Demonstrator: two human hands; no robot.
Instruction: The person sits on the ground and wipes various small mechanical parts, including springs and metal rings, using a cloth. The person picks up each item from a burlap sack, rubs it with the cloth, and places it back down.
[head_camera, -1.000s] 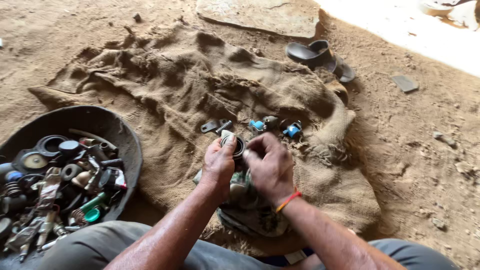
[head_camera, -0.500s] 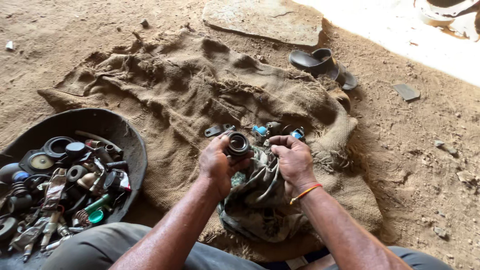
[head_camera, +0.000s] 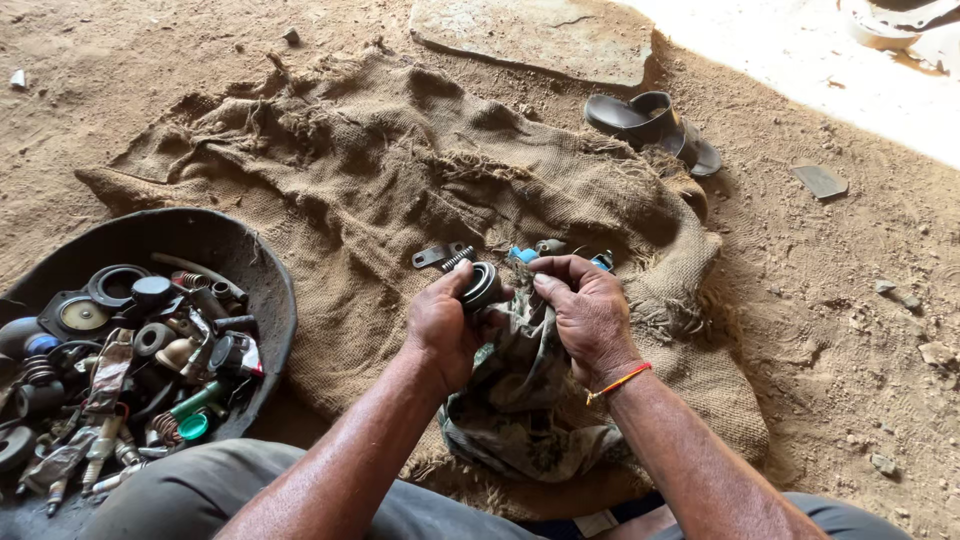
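My left hand (head_camera: 440, 325) grips a round dark metal part with a ring-shaped face (head_camera: 482, 285), held up over the sacking. My right hand (head_camera: 585, 310) is closed on a dirty grey-green rag (head_camera: 520, 400) that hangs down from both hands to my lap; its fingers press the rag against the round part. Just beyond the hands, on the burlap sack (head_camera: 330, 180), lie a flat metal bracket (head_camera: 435, 255), a small spring (head_camera: 457, 260) and small blue-tipped parts (head_camera: 525, 254).
A shallow black basin (head_camera: 215, 235) at the left holds several springs, rubber rings, caps and metal pieces. Black sandals (head_camera: 650, 125) lie at the sack's far right corner, a flat stone slab (head_camera: 540, 35) beyond. Sandy ground surrounds the sack.
Both hands have lifted the round part and the rag up from the sack; the part now faces upward between my fingers, and the right hand has shifted along the rag.
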